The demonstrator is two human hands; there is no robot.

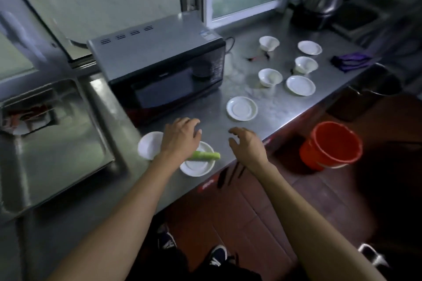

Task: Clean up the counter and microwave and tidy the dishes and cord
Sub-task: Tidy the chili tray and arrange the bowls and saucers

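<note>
Both grips are wide and hold nothing: the left hand (180,136) hovers over a saucer (197,166) at the counter's (280,107) near edge, the right hand (247,143) beside it. Dishes lie scattered; the cord (230,44) is loose by the microwave (159,68). Little looks done.

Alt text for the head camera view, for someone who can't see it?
Two bare hands, left hand and right hand, hover open over a steel counter of scattered white dishes, beside a black microwave; a green stick lies across the nearest saucer.
</note>
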